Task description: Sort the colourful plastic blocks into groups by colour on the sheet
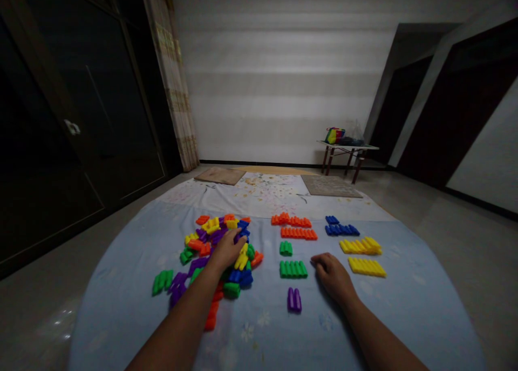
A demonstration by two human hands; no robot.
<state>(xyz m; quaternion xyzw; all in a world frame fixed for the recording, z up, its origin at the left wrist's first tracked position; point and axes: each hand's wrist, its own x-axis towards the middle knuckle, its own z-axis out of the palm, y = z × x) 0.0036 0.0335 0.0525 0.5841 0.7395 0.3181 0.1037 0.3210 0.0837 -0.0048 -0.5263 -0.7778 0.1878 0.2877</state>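
My left hand [227,248] reaches over a mixed pile of coloured plastic pieces [210,225], its fingertips at blue and purple ones; what they hold, if anything, is hidden. My right hand [332,274] rests on the cloth with its fingers curled, just right of a green row [293,269]. Above that row lie a short green group [285,248] and orange rows [298,233]. Two purple pieces [294,300] lie below it. Blue rows [342,229] and yellow rows [366,267] are at the right.
The round table has a light blue cloth [413,306] and a floral cloth [271,190] at its far side. A brown board [220,175] lies far left, a greyish board [331,186] far right. Beyond stands a small table [370,146] with a colourful bag [335,135].
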